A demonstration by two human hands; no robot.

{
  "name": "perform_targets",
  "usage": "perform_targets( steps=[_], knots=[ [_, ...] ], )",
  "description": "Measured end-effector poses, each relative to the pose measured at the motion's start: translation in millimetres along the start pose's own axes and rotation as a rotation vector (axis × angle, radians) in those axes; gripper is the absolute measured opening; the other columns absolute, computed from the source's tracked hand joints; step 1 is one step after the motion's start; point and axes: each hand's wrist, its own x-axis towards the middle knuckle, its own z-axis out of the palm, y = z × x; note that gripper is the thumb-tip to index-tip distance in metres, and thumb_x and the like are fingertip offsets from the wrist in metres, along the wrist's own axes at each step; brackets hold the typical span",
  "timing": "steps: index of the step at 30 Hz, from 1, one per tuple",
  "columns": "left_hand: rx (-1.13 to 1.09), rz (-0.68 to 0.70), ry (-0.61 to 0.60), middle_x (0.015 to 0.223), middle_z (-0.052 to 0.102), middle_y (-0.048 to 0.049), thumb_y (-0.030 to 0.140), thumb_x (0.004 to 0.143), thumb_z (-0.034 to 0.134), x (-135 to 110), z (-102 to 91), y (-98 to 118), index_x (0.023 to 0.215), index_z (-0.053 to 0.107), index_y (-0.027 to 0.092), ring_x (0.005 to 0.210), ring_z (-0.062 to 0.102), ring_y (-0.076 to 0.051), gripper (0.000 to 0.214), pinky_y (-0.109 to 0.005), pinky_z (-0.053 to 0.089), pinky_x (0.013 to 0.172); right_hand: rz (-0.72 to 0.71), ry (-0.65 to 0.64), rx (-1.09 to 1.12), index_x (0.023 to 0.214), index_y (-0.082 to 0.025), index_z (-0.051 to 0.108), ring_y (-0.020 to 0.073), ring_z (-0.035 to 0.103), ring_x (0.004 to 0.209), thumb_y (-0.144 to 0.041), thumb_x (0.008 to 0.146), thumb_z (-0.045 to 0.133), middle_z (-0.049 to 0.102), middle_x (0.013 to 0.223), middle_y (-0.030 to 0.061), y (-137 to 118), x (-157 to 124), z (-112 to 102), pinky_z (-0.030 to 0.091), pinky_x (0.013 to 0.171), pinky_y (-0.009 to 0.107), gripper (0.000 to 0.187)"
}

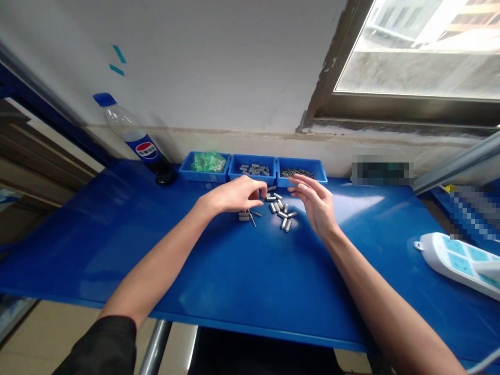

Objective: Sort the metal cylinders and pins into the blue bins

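Several small grey metal pieces (279,209) lie scattered on the blue table (234,271), with a thin pin (252,219) among them. My left hand (238,195) hovers over their left side, its fingers pinched together on something I cannot make out. My right hand (315,203) is raised just right of the pile, fingers spread and nothing in it. Behind the pile stand three blue trays: one with green parts (209,165), one with grey metal pieces (253,169), one with thin dark pins (300,172).
A cola bottle (136,141) with a blue cap stands at the back left against the wall. A white power strip (457,260) lies at the right edge. A window (422,47) is above right. The table's front edge runs near my elbows.
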Motion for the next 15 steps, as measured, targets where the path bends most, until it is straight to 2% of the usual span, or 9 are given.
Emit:
perform_targets(
  steps=[3, 5, 7, 12, 15],
  knots=[
    [0.103, -0.025, -0.143, 0.100, 0.072, -0.0055, 0.027, 0.081, 0.078, -8, -7.0, -7, 0.110, 0.073, 0.019, 0.089, 0.067, -0.019, 0.031, -0.025, 0.046, 0.073, -0.001, 0.006, 0.070, 0.138, -0.032, 0.065, 0.0250, 0.073, 0.109, -0.039, 0.090, 0.071, 0.067, 0.143, 0.0082, 0, 1, -1, 0.057, 0.098, 0.045, 0.049],
    [0.149, -0.081, -0.213, 0.107, 0.070, -0.0051, 0.028, 0.071, 0.085, -12, -7.1, -9, 0.118, 0.071, 0.022, 0.091, 0.066, -0.020, 0.049, -0.024, 0.045, 0.070, 0.020, -0.003, 0.078, 0.139, -0.033, 0.063, 0.0241, 0.073, 0.107, -0.039, 0.090, 0.070, 0.066, 0.144, 0.0087, 1, 1, -1, 0.057, 0.098, 0.045, 0.051],
    [0.185, -0.126, -0.243, 0.106, 0.068, -0.0049, 0.026, 0.067, 0.086, -13, -3.5, -8, 0.118, 0.071, 0.022, 0.087, 0.065, -0.020, 0.053, -0.024, 0.044, 0.066, 0.035, -0.015, 0.063, 0.139, -0.032, 0.062, 0.0233, 0.074, 0.103, -0.040, 0.089, 0.070, 0.067, 0.142, 0.0090, 2, 0, -1, 0.058, 0.095, 0.044, 0.050],
    [0.222, -0.064, -0.191, 0.095, 0.069, -0.0068, 0.019, 0.078, 0.073, -4, 13.9, -2, 0.096, 0.072, 0.017, 0.084, 0.065, -0.021, 0.018, -0.026, 0.045, 0.067, 0.046, -0.030, 0.000, 0.138, -0.033, 0.061, 0.0230, 0.073, 0.099, -0.045, 0.089, 0.068, 0.069, 0.139, 0.0087, 2, -2, 0, 0.059, 0.089, 0.042, 0.050],
    [0.234, -0.052, -0.112, 0.093, 0.070, -0.0083, 0.017, 0.082, 0.066, 1, 24.9, 4, 0.090, 0.070, 0.018, 0.081, 0.067, -0.023, 0.010, -0.029, 0.045, 0.066, 0.055, -0.025, 0.008, 0.134, -0.032, 0.063, 0.0222, 0.073, 0.095, -0.044, 0.089, 0.069, 0.071, 0.135, 0.0076, 0, -2, 0, 0.059, 0.086, 0.041, 0.047]
  ],
)
